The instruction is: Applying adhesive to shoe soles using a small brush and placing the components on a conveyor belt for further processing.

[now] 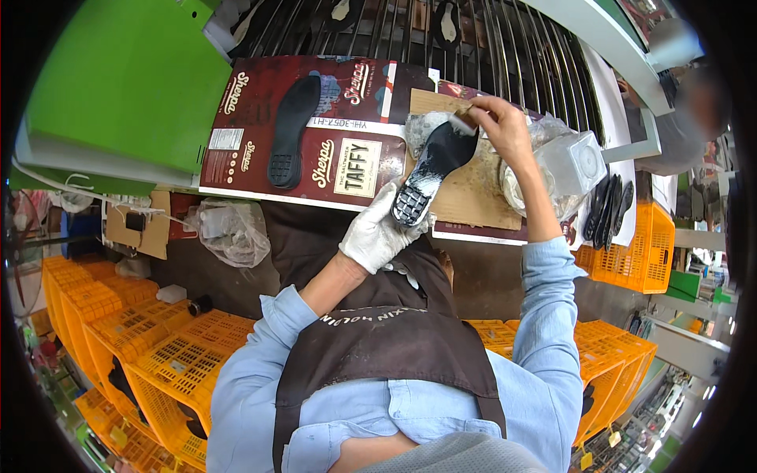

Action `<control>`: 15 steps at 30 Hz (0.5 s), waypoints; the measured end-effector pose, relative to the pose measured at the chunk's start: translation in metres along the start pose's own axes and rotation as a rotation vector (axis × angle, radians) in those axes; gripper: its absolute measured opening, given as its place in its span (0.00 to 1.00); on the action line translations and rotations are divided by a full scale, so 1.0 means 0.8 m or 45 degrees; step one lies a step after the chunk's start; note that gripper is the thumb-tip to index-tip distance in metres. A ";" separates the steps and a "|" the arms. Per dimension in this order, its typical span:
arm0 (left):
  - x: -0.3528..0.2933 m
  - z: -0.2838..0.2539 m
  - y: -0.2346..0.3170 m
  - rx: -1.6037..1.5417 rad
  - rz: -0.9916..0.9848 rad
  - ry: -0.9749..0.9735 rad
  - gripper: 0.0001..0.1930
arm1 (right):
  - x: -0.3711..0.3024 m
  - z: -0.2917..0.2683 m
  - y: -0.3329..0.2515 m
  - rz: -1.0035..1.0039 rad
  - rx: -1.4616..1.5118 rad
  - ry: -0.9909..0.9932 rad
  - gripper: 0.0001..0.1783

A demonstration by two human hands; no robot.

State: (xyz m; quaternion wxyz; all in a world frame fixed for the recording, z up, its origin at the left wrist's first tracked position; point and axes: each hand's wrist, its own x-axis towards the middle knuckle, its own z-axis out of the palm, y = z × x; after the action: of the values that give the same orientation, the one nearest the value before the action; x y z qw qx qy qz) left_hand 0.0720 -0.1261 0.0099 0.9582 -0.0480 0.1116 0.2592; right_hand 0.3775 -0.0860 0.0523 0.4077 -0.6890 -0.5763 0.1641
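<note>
A black shoe sole (443,154) is tilted above the workbench, its toe end pointing away to the right. Wet white streaks cover its middle and heel part. My left hand (374,233), in a white glove, grips the sole at its heel end. Bare, my right hand (505,130) pinches a small brush (464,120) by its brownish handle, with the pale bristles at the sole's toe. To the left, a second black sole (295,130) lies on dark red printed cardboard (260,79).
Beyond the bench runs a rack of metal rollers (505,55) carrying more soles. A clear plastic container (579,162) and plastic bags stand at the right, near several stacked black soles (609,209). Orange crates (177,359) surround me. A green machine (126,87) stands left; another person is far right.
</note>
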 end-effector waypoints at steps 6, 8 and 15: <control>-0.007 0.002 0.009 -0.079 0.058 -0.059 0.24 | 0.010 0.001 -0.029 0.022 0.414 -0.091 0.11; -0.010 0.004 0.011 0.013 0.073 -0.097 0.25 | 0.012 0.006 -0.038 0.035 0.299 -0.414 0.11; -0.014 0.009 0.018 -0.022 0.098 -0.125 0.27 | 0.024 0.017 -0.062 0.150 0.499 -0.236 0.11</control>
State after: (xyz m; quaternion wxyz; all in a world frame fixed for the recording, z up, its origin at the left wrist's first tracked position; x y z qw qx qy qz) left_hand 0.0571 -0.1179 0.0193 0.9513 -0.0390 0.0639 0.2989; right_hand 0.3405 -0.0628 0.0856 0.4687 -0.6112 -0.5270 0.3592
